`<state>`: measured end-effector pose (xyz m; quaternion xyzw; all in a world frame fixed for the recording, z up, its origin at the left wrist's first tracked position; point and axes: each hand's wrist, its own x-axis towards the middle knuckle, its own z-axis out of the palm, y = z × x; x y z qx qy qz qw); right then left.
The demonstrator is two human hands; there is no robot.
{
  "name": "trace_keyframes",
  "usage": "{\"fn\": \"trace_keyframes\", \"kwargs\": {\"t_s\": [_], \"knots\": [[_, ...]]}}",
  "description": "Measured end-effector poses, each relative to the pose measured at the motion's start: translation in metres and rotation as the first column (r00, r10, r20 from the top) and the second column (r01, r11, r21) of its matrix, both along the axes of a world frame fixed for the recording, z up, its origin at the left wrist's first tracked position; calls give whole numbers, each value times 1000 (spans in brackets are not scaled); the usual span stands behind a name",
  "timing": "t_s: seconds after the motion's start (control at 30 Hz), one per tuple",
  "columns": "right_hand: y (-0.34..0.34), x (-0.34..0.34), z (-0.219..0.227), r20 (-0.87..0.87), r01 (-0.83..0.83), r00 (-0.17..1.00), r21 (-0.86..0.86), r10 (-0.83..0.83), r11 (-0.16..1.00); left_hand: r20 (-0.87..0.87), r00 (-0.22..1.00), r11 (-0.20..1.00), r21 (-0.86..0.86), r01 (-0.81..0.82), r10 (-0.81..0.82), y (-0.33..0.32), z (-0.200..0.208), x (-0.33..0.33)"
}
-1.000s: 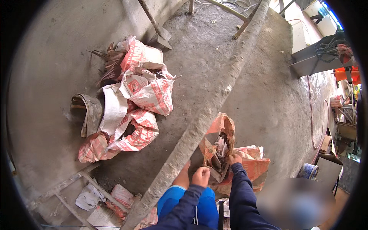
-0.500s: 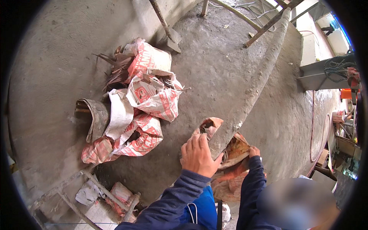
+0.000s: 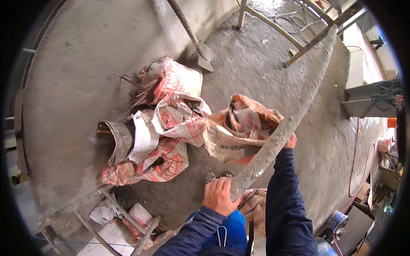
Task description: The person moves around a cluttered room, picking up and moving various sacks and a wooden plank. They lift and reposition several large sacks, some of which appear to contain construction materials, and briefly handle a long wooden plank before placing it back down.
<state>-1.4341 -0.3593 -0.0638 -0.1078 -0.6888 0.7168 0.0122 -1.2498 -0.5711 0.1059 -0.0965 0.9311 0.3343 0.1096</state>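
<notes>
My left hand [image 3: 218, 196] is closed round the near end of a cement-crusted pole [image 3: 294, 113] that slants away to the far right. Beyond that pole, my right arm reaches forward; the right hand [image 3: 291, 141] is partly covered by it, and its fingers are hidden. A crumpled brown and orange cement sack [image 3: 243, 128] hangs or moves in the air just left of the pole, its right edge close to my right hand. Whether that hand still holds the sack cannot be made out. Left of it lies a heap of red and white cement sacks [image 3: 164, 160].
More crumpled sacks [image 3: 256, 205] lie beneath my arms. A metal frame [image 3: 92, 217] stands at the lower left, and crossed bars [image 3: 314, 45] support the pole's far end. A bar with a flat plate [image 3: 205, 59] leans beyond the heap. A steel beam [image 3: 369, 100] is at the right.
The brown sack has passed from below the pole, near my body, to its far left side by the heap. My right arm has stretched forward. My left hand stays on the pole.
</notes>
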Motion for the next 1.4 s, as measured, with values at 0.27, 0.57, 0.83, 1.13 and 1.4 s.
{"fn": "trace_keyframes", "kwargs": {"t_s": [0.27, 0.57, 0.83, 1.13, 1.4], "knots": [[-113, -61, 19, -72, -174, 982, 4, 174, 985, 31, 999, 998, 62, 20, -22, -5, -1, -3], [-156, -53, -13, 36, -619, 751, -309, 660, 722, 40, 999, 996, 90, -8, 4, -2, -8, -6], [9, 160, -160, 646, -566, 506, -251, 571, 786, 38, 999, 992, 125, -5, 0, -7, -1, -5], [156, 346, -83, 933, -936, 56, -75, 357, 344, 41, 999, 997, 72, -36, 33, -2, -3, 7], [90, 339, 15, 820, -356, 373, -305, 434, 883, -109, 993, 999, -7, -47, 46, 0, -8, 24]]}}
